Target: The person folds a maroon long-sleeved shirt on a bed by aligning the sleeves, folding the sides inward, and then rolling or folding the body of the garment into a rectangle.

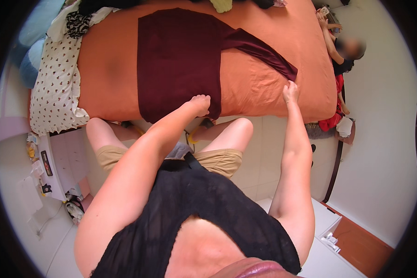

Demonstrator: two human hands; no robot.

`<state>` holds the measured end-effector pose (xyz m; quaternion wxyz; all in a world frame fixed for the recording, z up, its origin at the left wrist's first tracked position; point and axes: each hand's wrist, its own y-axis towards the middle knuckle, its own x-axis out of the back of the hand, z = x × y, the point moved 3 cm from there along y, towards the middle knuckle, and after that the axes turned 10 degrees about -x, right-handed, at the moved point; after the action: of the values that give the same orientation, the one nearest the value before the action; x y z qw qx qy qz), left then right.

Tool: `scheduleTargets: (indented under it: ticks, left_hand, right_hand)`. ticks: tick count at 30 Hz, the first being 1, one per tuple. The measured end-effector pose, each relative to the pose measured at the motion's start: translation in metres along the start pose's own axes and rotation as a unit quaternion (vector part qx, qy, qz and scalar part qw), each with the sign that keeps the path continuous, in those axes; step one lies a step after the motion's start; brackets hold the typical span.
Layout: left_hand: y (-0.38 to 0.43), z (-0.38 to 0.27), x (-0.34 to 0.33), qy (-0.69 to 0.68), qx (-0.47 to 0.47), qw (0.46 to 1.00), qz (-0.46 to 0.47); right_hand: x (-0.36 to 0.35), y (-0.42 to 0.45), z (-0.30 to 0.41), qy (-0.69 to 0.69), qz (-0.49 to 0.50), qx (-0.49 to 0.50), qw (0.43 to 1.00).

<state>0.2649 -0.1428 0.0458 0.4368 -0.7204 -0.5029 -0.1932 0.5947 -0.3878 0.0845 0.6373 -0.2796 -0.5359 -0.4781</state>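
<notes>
A maroon long-sleeved top (179, 62) is spread on a bed with an orange sheet (107, 80). Its hem faces left, and one sleeve (264, 54) stretches out to the right, slightly twisted. My right hand (291, 93) pinches the cuff at the end of that sleeve. Over the top's near right part is my left hand (201, 105), its fingers curled; whether cloth is caught between them is hidden. The second sleeve is not visible. The near side of the top hangs slightly over the bed's edge.
A heart-print pillow (55, 83) and blue plush items (33, 62) lie at the left. Dark clothes (107, 5) and a pale green cloth (222, 5) are along the far side. Another person (342, 52) is beyond the bed's right end. A drawer cabinet (67, 156) stands lower left.
</notes>
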Motion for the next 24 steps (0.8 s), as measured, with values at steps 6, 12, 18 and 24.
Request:
scheduleTargets:
  ticks: [6,12,18,24]
  left_hand:
    - [0.004,-0.008,0.001,-0.008,0.019,1.000,-0.008]
    - [0.006,-0.006,-0.008,0.011,0.028,0.998,-0.048]
    - [0.003,-0.007,-0.010,0.022,0.046,0.998,-0.030]
    - [0.006,-0.007,-0.012,0.052,0.047,0.997,-0.040]
  right_hand:
    - [-0.011,0.072,-0.038,-0.051,-0.055,0.005,0.997]
    - [-0.039,0.117,-0.048,-0.110,-0.004,-0.043,0.993]
    - [-0.050,0.119,-0.024,-0.205,0.063,-0.077,0.974]
    - [-0.036,0.116,-0.028,-0.305,0.083,-0.080,0.945]
